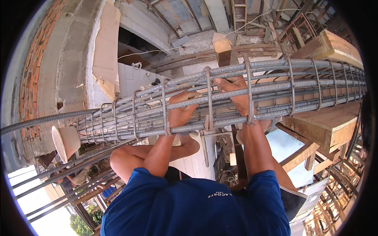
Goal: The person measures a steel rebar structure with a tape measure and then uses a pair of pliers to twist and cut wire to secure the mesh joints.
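A long cage of steel rebar (271,86) crosses in front of me from left to right. Square steel stirrups (209,98) ring its lengthwise bars at intervals. Both my forearms reach up from below, and the hands are in among the bars. My left hand (180,115) is between two stirrups, fingers bent together and pointing right, partly behind a bar. To its right, my right hand (235,83) is beside another stirrup, its thumb pointing left and its fingers curled. Bars cross both hands, so whatever lies in the fingers is hidden.
Timber formwork (321,122) stands under the cage's right end, and a wooden post (223,51) rises behind it. A pale bucket-like container (65,143) is at its left end. Loose rebars (51,118) run left toward the brick wall (35,78). Open drops show below.
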Demonstrator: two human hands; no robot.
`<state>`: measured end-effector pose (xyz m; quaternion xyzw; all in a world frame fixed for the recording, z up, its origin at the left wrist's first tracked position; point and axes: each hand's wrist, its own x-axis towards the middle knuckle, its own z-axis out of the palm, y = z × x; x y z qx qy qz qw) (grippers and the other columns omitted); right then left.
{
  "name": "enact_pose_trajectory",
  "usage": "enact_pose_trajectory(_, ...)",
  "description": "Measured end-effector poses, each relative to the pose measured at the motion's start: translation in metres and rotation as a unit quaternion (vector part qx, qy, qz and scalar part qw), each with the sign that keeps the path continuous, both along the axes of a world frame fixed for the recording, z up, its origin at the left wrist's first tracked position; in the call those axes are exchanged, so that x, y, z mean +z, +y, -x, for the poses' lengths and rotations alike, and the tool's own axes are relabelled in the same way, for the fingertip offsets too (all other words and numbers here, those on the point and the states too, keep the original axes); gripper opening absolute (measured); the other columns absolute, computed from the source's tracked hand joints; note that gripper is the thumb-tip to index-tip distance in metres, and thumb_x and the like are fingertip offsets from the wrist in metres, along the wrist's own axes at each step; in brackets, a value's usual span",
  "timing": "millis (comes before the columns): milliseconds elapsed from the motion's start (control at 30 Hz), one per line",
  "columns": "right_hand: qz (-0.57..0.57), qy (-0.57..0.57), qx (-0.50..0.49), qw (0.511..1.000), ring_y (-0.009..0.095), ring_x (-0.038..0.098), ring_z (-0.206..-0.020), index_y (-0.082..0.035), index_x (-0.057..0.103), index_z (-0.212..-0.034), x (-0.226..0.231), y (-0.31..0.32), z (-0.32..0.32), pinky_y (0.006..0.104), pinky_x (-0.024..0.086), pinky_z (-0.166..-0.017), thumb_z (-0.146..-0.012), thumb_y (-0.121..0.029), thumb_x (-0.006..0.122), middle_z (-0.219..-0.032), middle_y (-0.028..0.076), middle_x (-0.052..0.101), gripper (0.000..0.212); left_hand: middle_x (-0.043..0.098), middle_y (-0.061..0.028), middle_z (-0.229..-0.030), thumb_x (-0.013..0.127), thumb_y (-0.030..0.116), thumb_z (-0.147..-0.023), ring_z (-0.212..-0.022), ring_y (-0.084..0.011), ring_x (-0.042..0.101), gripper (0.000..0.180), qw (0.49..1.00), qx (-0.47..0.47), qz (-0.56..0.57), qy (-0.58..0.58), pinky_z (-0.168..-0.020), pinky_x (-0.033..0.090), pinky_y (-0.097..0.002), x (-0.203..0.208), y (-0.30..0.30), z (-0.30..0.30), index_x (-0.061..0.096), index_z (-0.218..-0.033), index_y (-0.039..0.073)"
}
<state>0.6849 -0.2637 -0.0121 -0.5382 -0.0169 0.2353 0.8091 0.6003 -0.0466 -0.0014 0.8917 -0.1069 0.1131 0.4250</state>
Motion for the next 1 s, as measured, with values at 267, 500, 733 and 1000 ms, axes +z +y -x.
enact_pose_trajectory(267, -0.027, 0.001, -0.023, 0.999, 0.006, 0.048, -0.064, -0.005, 0.073, -0.098, -0.014, 0.007, 0.002, 0.0226, 0.035, -0.058, -0.093, -0.020, 0.074, -0.079, -0.002, 0.066, 0.016, 0.064, -0.0213, -0.125, 0.063, 0.013, -0.098, -0.120, -0.0304, 0.061, 0.028, 0.644, 0.009, 0.729, 0.233, -0.114, 0.045, -0.0469, 0.002, -0.028, -0.026, 0.062, -0.120, -0.005)
enact_pose_trajectory(500, 0.003, -0.013, -0.044, 0.999, 0.006, 0.045, -0.057, -0.004, 0.071, -0.094, -0.040, 0.002, 0.005, 0.0226, 0.036, -0.050, -0.100, -0.020, 0.065, -0.068, -0.003, 0.056, 0.018, 0.062, -0.0241, -0.128, 0.063, 0.007, -0.098, -0.120, -0.0342, 0.061, 0.033, 0.697, -0.020, 0.689, 0.197, -0.108, 0.051, -0.0473, 0.009, -0.022, -0.028, 0.057, -0.126, -0.008)
enact_pose_trajectory(733, 0.012, -0.017, -0.032, 0.999, 0.007, 0.046, -0.057, -0.003, 0.070, -0.090, -0.018, 0.001, 0.002, 0.0224, 0.034, -0.050, -0.099, -0.020, 0.065, -0.066, -0.001, 0.056, 0.020, 0.064, -0.0218, -0.125, 0.064, 0.006, -0.097, -0.119, -0.0309, 0.062, 0.027, 0.685, -0.026, 0.699, 0.205, -0.108, 0.050, -0.0423, 0.002, -0.026, -0.032, 0.063, -0.118, -0.011)
enact_pose_trajectory(1000, -0.033, 0.011, -0.025, 0.999, 0.007, 0.047, -0.065, -0.003, 0.072, -0.101, -0.009, 0.000, 0.003, 0.0239, 0.037, -0.058, -0.094, -0.019, 0.072, -0.078, -0.001, 0.064, 0.017, 0.065, -0.0130, -0.129, 0.066, 0.006, -0.095, -0.125, -0.0242, 0.057, 0.035, 0.745, -0.027, 0.636, 0.199, -0.113, 0.040, -0.0404, -0.001, -0.047, -0.038, 0.063, -0.129, 0.001)
